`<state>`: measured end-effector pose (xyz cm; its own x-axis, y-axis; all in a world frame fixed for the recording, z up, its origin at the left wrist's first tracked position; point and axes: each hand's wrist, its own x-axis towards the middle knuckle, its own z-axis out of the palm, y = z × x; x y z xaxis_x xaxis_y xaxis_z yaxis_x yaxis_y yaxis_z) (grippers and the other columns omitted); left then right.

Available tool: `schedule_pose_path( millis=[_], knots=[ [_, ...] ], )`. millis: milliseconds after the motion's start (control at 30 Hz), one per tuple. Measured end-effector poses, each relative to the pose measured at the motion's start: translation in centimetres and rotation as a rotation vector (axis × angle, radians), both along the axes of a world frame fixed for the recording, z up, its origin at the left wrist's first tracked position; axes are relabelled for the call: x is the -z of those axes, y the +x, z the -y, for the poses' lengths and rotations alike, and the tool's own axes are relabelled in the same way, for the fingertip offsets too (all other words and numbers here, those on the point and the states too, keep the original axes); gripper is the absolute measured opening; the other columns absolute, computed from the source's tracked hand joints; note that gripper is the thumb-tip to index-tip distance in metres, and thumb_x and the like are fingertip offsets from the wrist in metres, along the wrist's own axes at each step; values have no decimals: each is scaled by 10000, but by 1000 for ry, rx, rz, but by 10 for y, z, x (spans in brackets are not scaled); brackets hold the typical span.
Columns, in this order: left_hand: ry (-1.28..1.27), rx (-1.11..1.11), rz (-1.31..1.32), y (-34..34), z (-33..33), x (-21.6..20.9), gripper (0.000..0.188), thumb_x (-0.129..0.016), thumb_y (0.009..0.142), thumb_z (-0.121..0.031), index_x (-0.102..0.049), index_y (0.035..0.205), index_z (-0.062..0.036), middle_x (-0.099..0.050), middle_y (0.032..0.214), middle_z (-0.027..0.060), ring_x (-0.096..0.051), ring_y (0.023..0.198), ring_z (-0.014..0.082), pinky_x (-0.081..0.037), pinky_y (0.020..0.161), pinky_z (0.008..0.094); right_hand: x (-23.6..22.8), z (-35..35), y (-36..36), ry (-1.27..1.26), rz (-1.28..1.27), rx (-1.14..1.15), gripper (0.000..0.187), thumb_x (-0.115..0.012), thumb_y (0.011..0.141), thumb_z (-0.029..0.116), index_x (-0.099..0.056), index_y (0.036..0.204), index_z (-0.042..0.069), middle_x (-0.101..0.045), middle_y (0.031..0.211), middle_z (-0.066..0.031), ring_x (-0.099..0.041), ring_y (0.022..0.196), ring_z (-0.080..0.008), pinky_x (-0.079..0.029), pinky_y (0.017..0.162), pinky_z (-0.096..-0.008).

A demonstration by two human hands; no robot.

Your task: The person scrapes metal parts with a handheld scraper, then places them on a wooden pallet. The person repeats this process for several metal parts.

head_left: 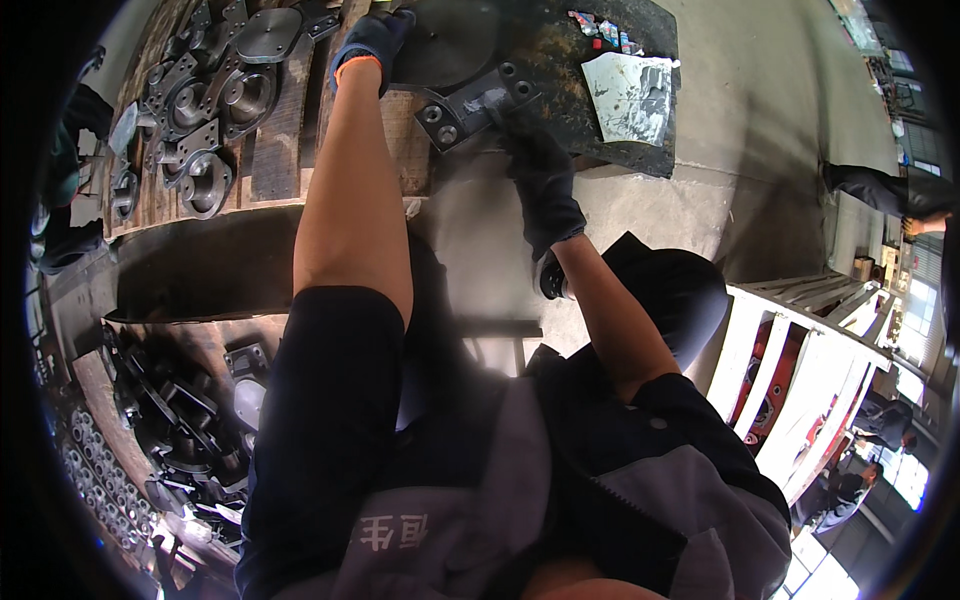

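Observation:
A dark metal bracket (478,106) with bolt holes at both ends lies tilted at the near edge of a dark worktop. My right hand (545,180), in a dark glove, has its fingers closed on the bracket's right end; shadow hides the fingertips. My left hand (374,45), in a dark blue glove with an orange cuff, is stretched forward to the upper edge of the view. It is beside a large round dark metal plate (440,40). Its fingers are partly hidden, and I cannot tell whether they hold anything.
Several cast metal parts (205,100) cover wooden planks at the left. More dark metal parts (175,410) lie at the lower left. A paint-stained white sheet (630,97) and small coloured packets (605,32) are on the worktop's right. A white slatted crate (800,370) stands at my right.

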<state>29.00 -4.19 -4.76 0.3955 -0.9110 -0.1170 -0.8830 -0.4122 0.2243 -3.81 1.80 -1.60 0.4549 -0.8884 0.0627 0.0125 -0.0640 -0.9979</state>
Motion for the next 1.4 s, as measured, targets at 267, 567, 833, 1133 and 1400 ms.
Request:
schedule_pose_path(
  millis=[267,567,833,1133,1400],
  knots=[
    [-69,210,293,44,-2,53,383,-372,945,-177,-412,1300,-313,-540,1205,125,-562,1057,320,-452,906,386,-2,-3,7,17,-53,-46,292,-457,828,-115,-576,1058,19,-596,1056,-75,-567,900,-154,-468,763,-250],
    [-44,155,189,52,1,54,357,-385,950,-183,-426,1290,-285,-546,1187,114,-564,1039,299,-448,898,377,-13,0,2,384,198,-178,327,-441,833,-92,-550,1117,25,-619,1019,-76,-593,837,-133,-456,631,-235],
    [47,296,575,40,1,50,350,-393,945,-176,-434,1274,-287,-547,1179,130,-564,1037,301,-464,876,368,-9,9,-10,385,126,-3,371,-497,794,-66,-560,1139,54,-628,1030,-65,-585,781,-133,-431,600,-216],
    [-173,89,165,49,4,54,363,-420,912,-456,-585,1128,-214,-609,1104,117,-568,1034,325,-450,877,376,-6,-1,11,-246,-195,189,226,-544,864,34,-588,1079,-19,-625,990,-85,-584,927,-138,-454,739,-231],
    [35,119,246,1,-4,-6,362,-465,899,-203,-470,1260,-218,-598,1099,120,-592,1002,308,-459,854,377,-8,-4,-4,278,73,127,284,-531,852,-6,-577,1129,40,-628,968,-30,-568,734,-125,-445,597,-225]
  ],
)
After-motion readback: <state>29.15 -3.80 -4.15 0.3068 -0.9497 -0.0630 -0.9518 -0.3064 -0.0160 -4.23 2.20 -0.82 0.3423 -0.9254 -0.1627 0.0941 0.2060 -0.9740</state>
